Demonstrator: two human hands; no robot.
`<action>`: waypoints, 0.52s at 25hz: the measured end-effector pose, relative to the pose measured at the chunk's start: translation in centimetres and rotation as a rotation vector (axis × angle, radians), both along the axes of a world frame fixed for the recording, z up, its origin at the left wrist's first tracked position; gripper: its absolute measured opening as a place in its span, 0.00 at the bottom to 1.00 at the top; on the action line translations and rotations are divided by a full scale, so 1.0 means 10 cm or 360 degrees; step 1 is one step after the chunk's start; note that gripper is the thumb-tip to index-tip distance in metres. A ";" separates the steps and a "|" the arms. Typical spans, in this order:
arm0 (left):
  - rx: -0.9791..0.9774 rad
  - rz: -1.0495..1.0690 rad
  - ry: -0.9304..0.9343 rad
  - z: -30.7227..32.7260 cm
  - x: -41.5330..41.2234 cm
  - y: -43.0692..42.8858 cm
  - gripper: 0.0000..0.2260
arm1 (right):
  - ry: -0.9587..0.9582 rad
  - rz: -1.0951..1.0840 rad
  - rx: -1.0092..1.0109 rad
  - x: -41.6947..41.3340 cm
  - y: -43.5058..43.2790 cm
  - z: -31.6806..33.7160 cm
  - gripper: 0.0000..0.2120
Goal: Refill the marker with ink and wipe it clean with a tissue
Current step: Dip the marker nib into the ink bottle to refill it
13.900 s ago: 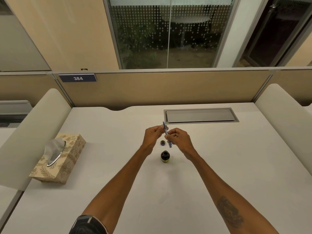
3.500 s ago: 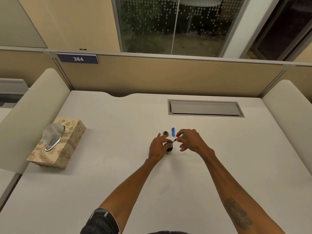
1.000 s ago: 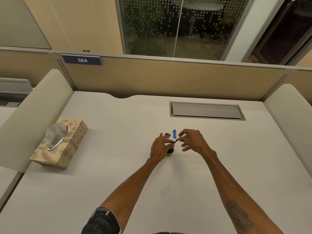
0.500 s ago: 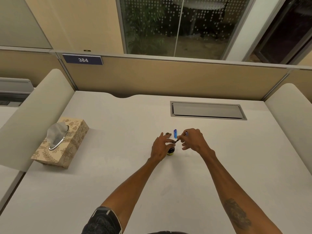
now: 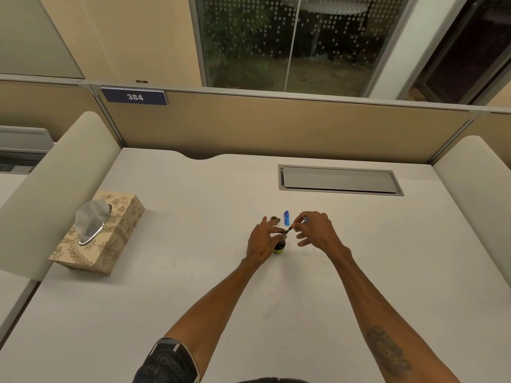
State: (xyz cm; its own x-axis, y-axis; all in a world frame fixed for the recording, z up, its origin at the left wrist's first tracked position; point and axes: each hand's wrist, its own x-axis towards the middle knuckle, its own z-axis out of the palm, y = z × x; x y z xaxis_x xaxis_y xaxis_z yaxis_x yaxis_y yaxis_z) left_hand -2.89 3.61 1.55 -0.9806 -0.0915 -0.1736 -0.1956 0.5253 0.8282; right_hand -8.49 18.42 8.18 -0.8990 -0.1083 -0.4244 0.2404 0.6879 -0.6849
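While left grip (image 5: 262,241) holds ink bottle (image 5: 279,246), right grip (image 5: 315,233) pinches marker (image 5: 290,229) over white cubicle desk (image 5: 193,272).

White desk (image 5: 193,272), grey cable hatch (image 5: 338,179) set flush near its far edge, tan partition (image 5: 276,128) along the back edge (a blue plate (image 5: 134,97) reads 384), rounded cream divider (image 5: 55,183) at each side edge, cream wall (image 5: 138,37) beyond, dot-patterned glass window (image 5: 276,37) onto dim plants, warm indoor light
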 end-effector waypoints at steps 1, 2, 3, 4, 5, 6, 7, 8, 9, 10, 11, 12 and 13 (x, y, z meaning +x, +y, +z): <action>0.0000 -0.0001 -0.0003 0.00 0.00 0.00 0.11 | 0.0002 -0.0019 -0.0038 0.01 0.01 -0.01 0.07; 0.0003 -0.0002 -0.0005 0.00 0.00 0.00 0.11 | 0.0005 -0.0042 -0.0088 0.02 0.01 -0.03 0.08; 0.0005 -0.0006 -0.0006 0.01 0.01 0.00 0.11 | 0.0007 -0.0070 -0.0145 0.04 0.02 -0.04 0.09; 0.0003 -0.0009 -0.0010 0.01 0.01 0.00 0.11 | 0.0003 -0.0095 -0.0198 0.05 0.03 -0.06 0.10; 0.0001 -0.0009 -0.0008 0.01 0.01 -0.01 0.11 | 0.0000 -0.0109 -0.0229 0.05 0.03 -0.08 0.10; 0.0006 -0.0004 -0.0002 0.00 0.01 -0.01 0.11 | 0.0002 -0.0116 -0.0233 0.06 0.03 -0.10 0.10; 0.0018 0.0002 0.0003 0.00 0.02 -0.01 0.11 | 0.0006 -0.0119 -0.0220 0.06 0.03 -0.10 0.09; 0.0033 0.0010 0.0004 -0.01 0.02 -0.01 0.11 | 0.0008 -0.0120 -0.0208 0.06 0.02 -0.10 0.09; 0.0044 0.0015 0.0004 -0.02 0.02 -0.01 0.11 | 0.0006 -0.0115 -0.0204 0.06 0.02 -0.10 0.09; 0.0046 0.0017 0.0003 -0.02 0.01 -0.01 0.10 | 0.0000 -0.0096 -0.0208 0.07 0.01 -0.09 0.09; 0.0041 0.0018 0.0005 -0.03 0.01 -0.01 0.10 | -0.0007 -0.0071 -0.0208 0.08 0.01 -0.08 0.10; 0.0034 0.0016 0.0006 -0.03 0.01 0.00 0.10 | -0.0016 -0.0048 -0.0201 0.08 0.00 -0.07 0.10; 0.0027 0.0011 0.0010 -0.02 0.01 0.00 0.10 | -0.0019 -0.0034 -0.0190 0.09 0.00 -0.06 0.11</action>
